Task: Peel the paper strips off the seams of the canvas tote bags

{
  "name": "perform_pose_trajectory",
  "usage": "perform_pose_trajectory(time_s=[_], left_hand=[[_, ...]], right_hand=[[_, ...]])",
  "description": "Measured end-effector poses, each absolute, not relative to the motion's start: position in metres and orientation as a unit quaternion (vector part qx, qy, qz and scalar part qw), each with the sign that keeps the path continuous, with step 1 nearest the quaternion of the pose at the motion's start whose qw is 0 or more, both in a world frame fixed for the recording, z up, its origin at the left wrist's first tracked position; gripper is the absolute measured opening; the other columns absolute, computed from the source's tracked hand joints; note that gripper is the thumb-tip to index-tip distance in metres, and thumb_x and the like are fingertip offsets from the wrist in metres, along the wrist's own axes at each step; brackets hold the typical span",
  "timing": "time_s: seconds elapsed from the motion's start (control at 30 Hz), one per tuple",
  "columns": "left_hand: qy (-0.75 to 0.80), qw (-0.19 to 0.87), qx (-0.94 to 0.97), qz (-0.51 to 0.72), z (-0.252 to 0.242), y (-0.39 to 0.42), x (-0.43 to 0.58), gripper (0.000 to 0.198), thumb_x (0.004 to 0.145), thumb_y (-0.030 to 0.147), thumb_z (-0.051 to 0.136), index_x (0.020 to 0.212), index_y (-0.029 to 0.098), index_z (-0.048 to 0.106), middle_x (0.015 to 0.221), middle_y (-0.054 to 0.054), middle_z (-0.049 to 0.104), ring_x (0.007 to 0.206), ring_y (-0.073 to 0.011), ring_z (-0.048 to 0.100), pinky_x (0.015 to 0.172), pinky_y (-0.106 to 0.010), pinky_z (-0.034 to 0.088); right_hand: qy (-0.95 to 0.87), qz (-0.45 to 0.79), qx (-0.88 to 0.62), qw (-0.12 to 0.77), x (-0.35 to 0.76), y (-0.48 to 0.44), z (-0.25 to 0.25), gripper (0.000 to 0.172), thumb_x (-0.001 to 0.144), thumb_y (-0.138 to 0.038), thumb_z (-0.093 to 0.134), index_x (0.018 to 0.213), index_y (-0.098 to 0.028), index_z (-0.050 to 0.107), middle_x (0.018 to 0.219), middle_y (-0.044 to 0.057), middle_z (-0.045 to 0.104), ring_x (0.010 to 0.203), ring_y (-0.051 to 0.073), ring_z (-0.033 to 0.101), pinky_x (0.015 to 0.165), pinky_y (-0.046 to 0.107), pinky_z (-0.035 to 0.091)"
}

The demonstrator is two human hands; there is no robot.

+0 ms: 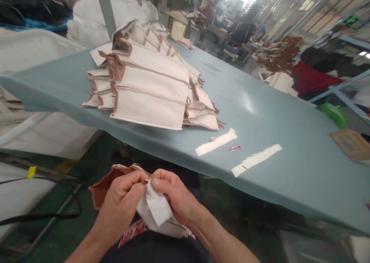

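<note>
Left hand [123,196] and right hand [177,193] are meeting in front of the desk, thumbs and forefingers closing together to pinch the edge of a bag; the other fingers are curling, some hiding from sight. Spreading beyond them, the desk [260,124] is wearing a blue-green cover. On the desk's left part, a big pile of bags [153,89] is lying, showing cream cloth and brown edges. Held apart from the desk, before its near edge, the bag [101,190] is showing brown on one side and cream below. White cloth [159,208] is hanging from the pinched spot. Near the desk's front edge, two cream strips [257,159] are lying apart, and pink snips [234,148] are resting between them.
</note>
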State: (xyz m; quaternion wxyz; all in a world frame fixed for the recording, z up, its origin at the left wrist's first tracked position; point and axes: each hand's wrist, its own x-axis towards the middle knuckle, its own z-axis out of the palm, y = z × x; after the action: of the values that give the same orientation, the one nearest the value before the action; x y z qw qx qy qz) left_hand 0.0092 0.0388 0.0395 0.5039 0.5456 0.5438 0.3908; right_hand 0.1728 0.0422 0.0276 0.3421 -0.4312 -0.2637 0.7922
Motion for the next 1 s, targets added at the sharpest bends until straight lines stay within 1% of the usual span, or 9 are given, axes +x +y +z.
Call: perform_pose_trajectory(time_s=[0.27,0.43,0.5,0.57,0.67,0.77,0.87,0.93,1.0], left_hand=[[0.49,0.487,0.647,0.322,0.051,0.055,-0.006,0.032,0.094,0.031,0.057,0.068,0.024,0.075,0.069,0.001,0.073,0.061,-0.0174,0.063,0.055,-0.023,0.048],[0.479,0.482,0.665,0.311,0.077,0.065,-0.01,0.034,0.091,0.034,0.058,0.063,0.024,0.074,0.066,0.0,0.071,0.057,-0.0183,0.064,0.051,-0.023,0.05],[0.47,0.491,0.664,0.312,0.084,0.067,-0.011,0.033,0.091,0.033,0.059,0.062,0.025,0.073,0.062,0.002,0.069,0.052,-0.0169,0.06,0.046,-0.022,0.047],[0.459,0.492,0.675,0.302,0.09,0.068,-0.011,0.031,0.09,0.032,0.06,0.064,0.025,0.077,0.063,0.002,0.073,0.052,-0.0171,0.063,0.046,-0.021,0.049],[0.45,0.474,0.698,0.293,0.094,0.067,-0.013,0.031,0.088,0.031,0.06,0.068,0.028,0.082,0.068,0.002,0.079,0.059,-0.0183,0.071,0.052,-0.019,0.054],[0.451,0.448,0.715,0.291,0.094,0.063,-0.018,0.032,0.092,0.031,0.061,0.066,0.029,0.08,0.066,0.004,0.076,0.063,-0.017,0.068,0.057,-0.017,0.053],[0.448,0.452,0.723,0.268,0.093,0.059,-0.024,0.034,0.094,0.031,0.059,0.065,0.028,0.075,0.06,0.005,0.071,0.055,-0.0149,0.058,0.054,-0.018,0.048],[0.447,0.464,0.721,0.255,0.092,0.058,-0.024,0.033,0.093,0.029,0.056,0.067,0.028,0.077,0.058,0.005,0.07,0.05,-0.0146,0.057,0.05,-0.02,0.045],[0.456,0.458,0.716,0.263,0.093,0.057,-0.021,0.034,0.092,0.029,0.054,0.067,0.028,0.077,0.056,0.005,0.07,0.047,-0.0149,0.06,0.046,-0.02,0.043]], right_hand=[[-0.365,0.774,-0.431,0.286,0.198,0.065,0.047,0.071,0.066,-0.073,0.106,0.087,-0.024,0.059,0.063,-0.012,0.053,0.054,0.007,0.037,0.053,0.021,0.03],[-0.459,0.688,-0.449,0.338,0.205,0.068,0.05,0.049,0.09,-0.063,0.091,0.089,-0.023,0.063,0.065,-0.009,0.056,0.057,0.01,0.044,0.056,0.023,0.036],[-0.52,0.584,-0.472,0.407,0.209,0.067,0.062,0.033,0.097,-0.05,0.086,0.097,-0.023,0.068,0.078,-0.004,0.07,0.068,0.014,0.061,0.067,0.026,0.051],[-0.598,0.504,-0.434,0.447,0.212,0.067,0.077,0.025,0.1,-0.041,0.086,0.113,-0.023,0.074,0.108,0.005,0.084,0.099,0.021,0.078,0.096,0.035,0.061],[-0.712,0.461,-0.321,0.421,0.212,0.075,0.095,0.033,0.105,-0.043,0.084,0.131,-0.024,0.076,0.14,0.01,0.084,0.132,0.027,0.079,0.119,0.041,0.056],[-0.784,0.442,-0.252,0.356,0.21,0.09,0.098,0.034,0.11,-0.052,0.075,0.129,-0.024,0.077,0.128,0.01,0.086,0.121,0.026,0.08,0.115,0.042,0.056],[-0.821,0.409,-0.246,0.312,0.209,0.103,0.098,0.032,0.107,-0.058,0.075,0.103,-0.027,0.078,0.096,0.004,0.084,0.097,0.025,0.076,0.121,0.048,0.05],[-0.835,0.386,-0.259,0.295,0.209,0.108,0.098,0.041,0.106,-0.061,0.076,0.082,-0.029,0.071,0.08,0.0,0.075,0.087,0.024,0.069,0.123,0.049,0.046],[-0.843,0.375,-0.266,0.279,0.208,0.109,0.099,0.051,0.106,-0.065,0.075,0.072,-0.029,0.063,0.071,-0.001,0.067,0.078,0.023,0.063,0.113,0.046,0.05]])
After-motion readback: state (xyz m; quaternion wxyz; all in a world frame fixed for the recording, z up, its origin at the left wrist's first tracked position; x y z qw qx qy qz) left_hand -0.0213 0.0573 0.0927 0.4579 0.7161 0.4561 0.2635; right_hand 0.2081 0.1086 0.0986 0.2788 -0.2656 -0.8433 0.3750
